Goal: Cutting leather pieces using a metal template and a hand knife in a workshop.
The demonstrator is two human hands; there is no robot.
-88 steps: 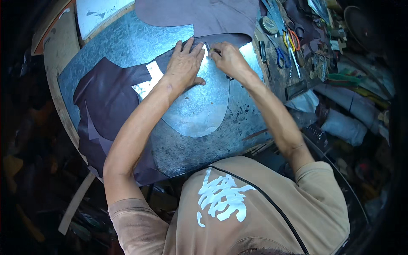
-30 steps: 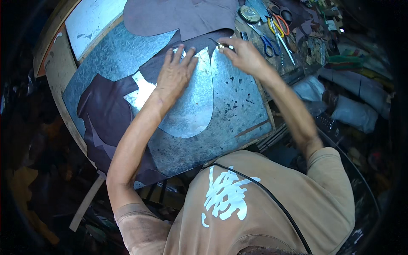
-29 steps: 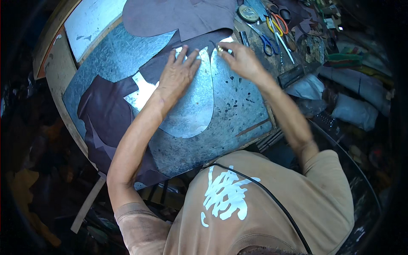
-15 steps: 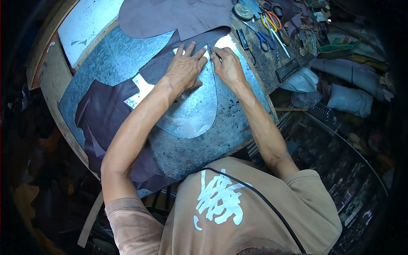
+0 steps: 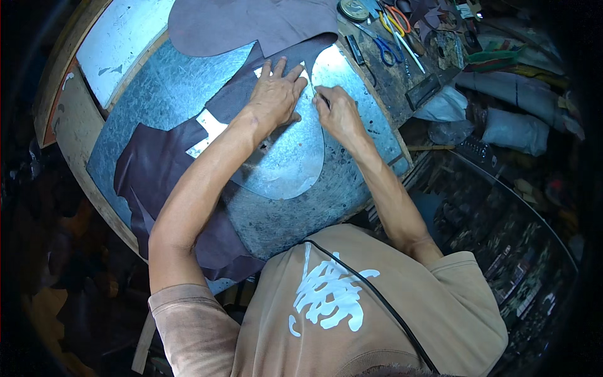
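Observation:
A shiny sheet-metal template (image 5: 289, 160) with a rounded near end lies over dark purple-brown leather (image 5: 235, 83) on the worktop (image 5: 276, 229). My left hand (image 5: 275, 91) presses flat on the template's far part, fingers spread. Along its right edge, my right hand (image 5: 338, 112) is closed around a slim dark tool (image 5: 323, 100) that looks like a knife; its tip is too small to make out. More of the leather (image 5: 151, 157) spreads under my left forearm and hangs over the near edge of the worktop.
A larger leather piece (image 5: 251, 25) covers the far side. On the bench at the right lie blue-handled scissors (image 5: 387, 51), orange-handled scissors (image 5: 400, 19), a round tin (image 5: 353, 9), a white pen-like stick (image 5: 411, 53) and a dark block (image 5: 422, 91). Plastic-wrapped bundles (image 5: 515, 131) sit farther right.
My right hand has slid toward me along the template's right edge with the tool. My left hand keeps its place on the template. The whole view has shifted slightly.

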